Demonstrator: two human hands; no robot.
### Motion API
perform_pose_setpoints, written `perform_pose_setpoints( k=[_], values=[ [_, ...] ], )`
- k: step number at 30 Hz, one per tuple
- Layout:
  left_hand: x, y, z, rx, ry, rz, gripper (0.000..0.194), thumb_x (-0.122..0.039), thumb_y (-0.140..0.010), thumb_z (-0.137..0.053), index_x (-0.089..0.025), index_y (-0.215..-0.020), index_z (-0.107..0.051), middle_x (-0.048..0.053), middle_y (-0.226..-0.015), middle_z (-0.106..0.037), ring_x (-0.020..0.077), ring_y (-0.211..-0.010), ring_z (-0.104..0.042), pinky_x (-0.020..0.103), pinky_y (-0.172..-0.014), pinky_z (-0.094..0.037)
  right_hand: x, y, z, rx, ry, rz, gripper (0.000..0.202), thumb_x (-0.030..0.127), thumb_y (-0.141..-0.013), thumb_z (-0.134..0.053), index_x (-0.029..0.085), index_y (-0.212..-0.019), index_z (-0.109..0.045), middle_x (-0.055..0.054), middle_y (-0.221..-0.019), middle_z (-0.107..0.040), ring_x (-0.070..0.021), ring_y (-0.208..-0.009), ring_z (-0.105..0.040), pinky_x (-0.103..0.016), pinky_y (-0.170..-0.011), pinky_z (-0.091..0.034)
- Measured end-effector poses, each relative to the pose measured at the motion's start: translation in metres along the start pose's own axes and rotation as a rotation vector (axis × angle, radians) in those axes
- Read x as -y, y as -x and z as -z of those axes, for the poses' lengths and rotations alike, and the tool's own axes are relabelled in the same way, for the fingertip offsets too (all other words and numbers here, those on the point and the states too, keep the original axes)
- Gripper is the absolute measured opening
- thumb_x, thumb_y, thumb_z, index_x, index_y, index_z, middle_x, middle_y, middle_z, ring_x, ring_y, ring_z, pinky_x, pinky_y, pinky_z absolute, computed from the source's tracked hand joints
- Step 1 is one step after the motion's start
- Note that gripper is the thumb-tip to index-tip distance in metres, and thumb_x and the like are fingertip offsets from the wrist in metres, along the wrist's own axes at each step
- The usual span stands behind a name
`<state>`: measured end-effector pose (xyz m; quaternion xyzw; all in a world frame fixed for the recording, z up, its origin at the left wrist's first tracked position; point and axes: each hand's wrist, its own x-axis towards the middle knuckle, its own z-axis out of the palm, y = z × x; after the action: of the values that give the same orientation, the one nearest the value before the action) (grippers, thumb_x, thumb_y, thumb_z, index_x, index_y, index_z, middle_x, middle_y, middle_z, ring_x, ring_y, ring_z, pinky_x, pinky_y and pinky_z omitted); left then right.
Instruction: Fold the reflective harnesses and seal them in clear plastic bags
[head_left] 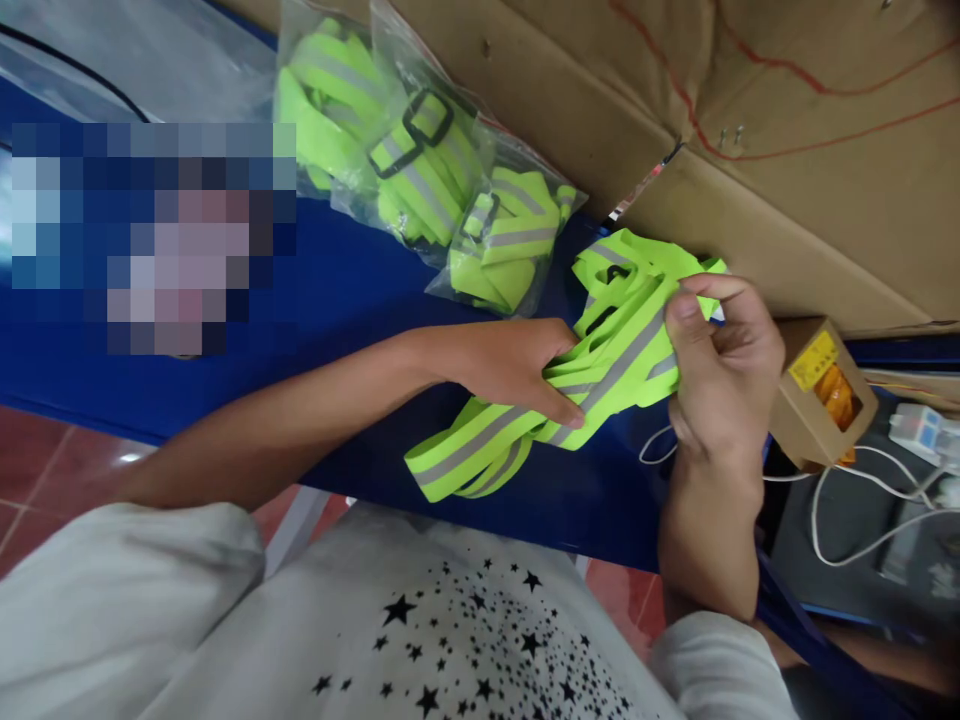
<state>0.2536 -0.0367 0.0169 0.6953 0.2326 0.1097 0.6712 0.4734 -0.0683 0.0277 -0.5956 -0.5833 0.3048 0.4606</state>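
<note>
A bundle of neon-yellow reflective straps (622, 345) with grey stripes and dark buckles is held between my two hands above the blue table. My left hand (517, 365) grips the folded straps at their lower left side, thumb on top. Loops of strap hang out below that hand. With thumb and index finger closed, my right hand (724, 345) pinches the upper right edge of the same bundle. Close by, further back, lie clear plastic bags (514, 240) with similar folded straps inside.
A blue table (360, 270) runs under the work, with a cardboard wall (810, 190) behind it. At the right stand a small cardboard box (799, 430) with orange contents and white cables (817, 530). A pixelated patch covers the left side.
</note>
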Motion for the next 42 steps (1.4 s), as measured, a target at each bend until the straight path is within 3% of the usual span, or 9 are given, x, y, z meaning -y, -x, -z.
perform_pose_setpoints(
  k=[4,10,16,20,23,25,30,38,42],
  values=[
    [0.006,0.0,-0.001,0.02,0.107,0.037,0.023,-0.034,-0.071,-0.083,-0.015,-0.069,-0.07,-0.001,-0.067,-0.066,0.0149,-0.063,-0.059,0.025,-0.058,-0.043,-0.011,0.0,-0.006,0.112,-0.061,-0.064,0.03,0.052,-0.092,-0.07,0.028,-0.107,-0.063,0.004,-0.074,-0.055,-0.0127,-0.052,-0.05,-0.026,-0.049,-0.041],
    [0.031,0.002,-0.025,-0.114,0.495,0.105,0.027,-0.032,-0.07,-0.084,-0.015,-0.087,-0.072,0.004,-0.085,-0.073,0.0205,-0.078,-0.068,0.033,-0.073,-0.056,-0.018,0.005,-0.021,0.205,-0.058,-0.119,0.027,0.053,-0.1,-0.058,0.027,-0.107,-0.061,0.002,-0.084,-0.064,-0.0158,-0.068,-0.066,-0.029,-0.057,-0.054],
    [0.036,0.006,-0.027,-0.055,0.412,-0.142,0.018,-0.03,-0.08,-0.079,-0.018,-0.081,-0.066,0.001,-0.076,-0.067,0.0175,-0.074,-0.063,0.031,-0.074,-0.056,0.015,0.009,-0.001,0.378,0.318,0.181,0.021,0.04,-0.102,-0.06,0.028,-0.111,-0.074,-0.006,-0.123,-0.071,-0.0251,-0.116,-0.069,-0.043,-0.094,-0.06],
    [0.036,0.007,-0.025,-0.125,0.406,-0.126,0.024,-0.034,-0.079,-0.082,-0.018,-0.09,-0.069,0.004,-0.089,-0.072,0.0215,-0.085,-0.067,0.034,-0.08,-0.059,0.026,0.02,0.004,0.664,0.49,0.243,0.07,0.059,-0.098,-0.059,0.024,-0.157,-0.045,-0.016,-0.154,-0.056,-0.0376,-0.141,-0.055,-0.059,-0.113,-0.05],
    [0.036,0.008,-0.024,-0.13,0.398,-0.15,0.027,-0.032,-0.076,-0.084,-0.018,-0.094,-0.07,0.005,-0.098,-0.074,0.0243,-0.095,-0.068,0.036,-0.087,-0.059,0.025,0.028,-0.002,0.663,0.494,0.213,0.11,0.067,-0.085,-0.073,0.026,-0.168,-0.015,-0.017,-0.163,-0.044,-0.0414,-0.145,-0.05,-0.061,-0.113,-0.05],
    [0.035,0.009,-0.024,-0.114,0.371,-0.146,0.025,-0.03,-0.076,-0.084,-0.018,-0.093,-0.071,0.005,-0.094,-0.073,0.024,-0.093,-0.069,0.035,-0.085,-0.059,0.024,0.028,-0.005,0.622,0.452,0.219,0.114,0.063,-0.085,-0.076,0.032,-0.169,-0.004,-0.014,-0.165,-0.04,-0.0389,-0.148,-0.048,-0.061,-0.116,-0.048],
    [0.031,0.011,-0.024,-0.061,0.349,-0.155,0.016,-0.022,-0.076,-0.081,-0.017,-0.087,-0.071,0.005,-0.091,-0.074,0.0246,-0.089,-0.07,0.036,-0.081,-0.061,0.026,0.021,-0.003,0.686,0.461,0.38,0.085,0.058,-0.089,-0.073,0.036,-0.161,-0.033,-0.011,-0.169,-0.031,-0.0406,-0.156,-0.034,-0.065,-0.125,-0.034],
    [0.037,0.011,-0.027,0.069,0.531,-0.08,0.022,-0.021,-0.076,-0.079,-0.016,-0.097,-0.076,0.007,-0.095,-0.077,0.0221,-0.085,-0.072,0.032,-0.074,-0.06,0.022,0.02,-0.004,0.679,0.49,0.261,0.079,0.055,-0.086,-0.078,0.029,-0.153,-0.046,-0.011,-0.148,-0.06,-0.0361,-0.136,-0.059,-0.054,-0.112,-0.052],
    [0.036,0.006,-0.039,-0.061,0.841,0.038,0.026,-0.026,-0.072,-0.088,-0.016,-0.092,-0.074,0.004,-0.09,-0.076,0.017,-0.082,-0.072,0.031,-0.08,-0.059,0.016,0.024,-0.012,0.51,0.496,0.205,0.061,0.044,-0.091,-0.076,0.027,-0.145,-0.053,-0.008,-0.138,-0.067,-0.0301,-0.12,-0.07,-0.044,-0.101,-0.059]
  ],
)
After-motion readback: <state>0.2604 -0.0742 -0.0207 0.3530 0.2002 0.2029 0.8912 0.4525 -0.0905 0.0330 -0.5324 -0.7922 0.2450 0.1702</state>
